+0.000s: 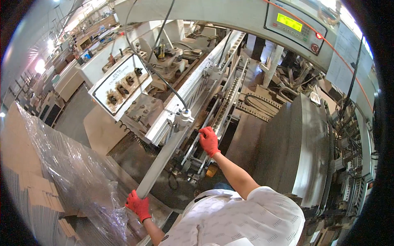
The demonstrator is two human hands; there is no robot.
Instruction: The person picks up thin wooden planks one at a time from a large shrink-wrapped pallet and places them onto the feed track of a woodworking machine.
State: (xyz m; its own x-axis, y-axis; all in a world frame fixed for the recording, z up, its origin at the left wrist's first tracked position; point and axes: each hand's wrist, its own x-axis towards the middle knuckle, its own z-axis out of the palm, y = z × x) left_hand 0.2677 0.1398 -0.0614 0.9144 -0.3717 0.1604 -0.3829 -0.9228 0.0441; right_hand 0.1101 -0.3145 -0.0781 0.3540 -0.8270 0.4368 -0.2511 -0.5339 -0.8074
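White shirt (246, 217) nearest; my L hand (138, 206) clamps grey strip (161, 166), prob. steadying its end; R hand (209, 142): can't tell.

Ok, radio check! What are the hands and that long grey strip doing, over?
Left hand: holding long grey strip, near end. Right hand: at the metal rails, grip unclear. Strip: slanting along white beam. White fitting close by, maybe obstructing.

2 red-gloved hands (209, 142), white short-sleeved shirt (246, 219), small grey markings
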